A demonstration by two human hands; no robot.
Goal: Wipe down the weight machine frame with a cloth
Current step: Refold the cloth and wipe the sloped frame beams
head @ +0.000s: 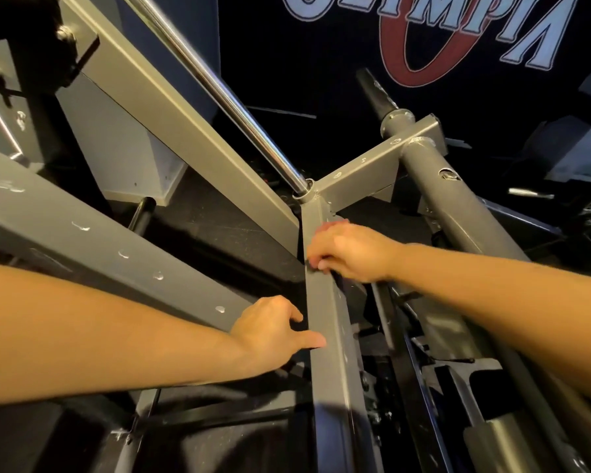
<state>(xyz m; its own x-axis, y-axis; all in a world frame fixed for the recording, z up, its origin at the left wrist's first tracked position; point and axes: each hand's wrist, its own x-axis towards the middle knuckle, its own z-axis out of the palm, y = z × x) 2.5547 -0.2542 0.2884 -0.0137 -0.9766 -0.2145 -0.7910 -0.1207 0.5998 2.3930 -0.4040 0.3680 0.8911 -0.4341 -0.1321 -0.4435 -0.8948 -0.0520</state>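
Note:
The weight machine frame is grey painted steel. Its central square beam (331, 336) runs from the bottom middle up to a welded junction (313, 199). My right hand (350, 250) sits on top of this beam just below the junction, with the fingers curled tight. Only a small dark piece of cloth (338, 279) shows under the fingers and palm; most of it is hidden. Lower on the beam, my left hand (277, 331) rests against its left edge. The thumb lies on the beam, the fingers are apart, and it holds nothing.
A chrome guide rod (219, 93) and a wide grey beam (171, 107) slant up left from the junction. A round grey tube (458, 213) runs along the right. Another grey beam (93, 230) with paint chips crosses at the left. A dark banner (406, 39) hangs behind.

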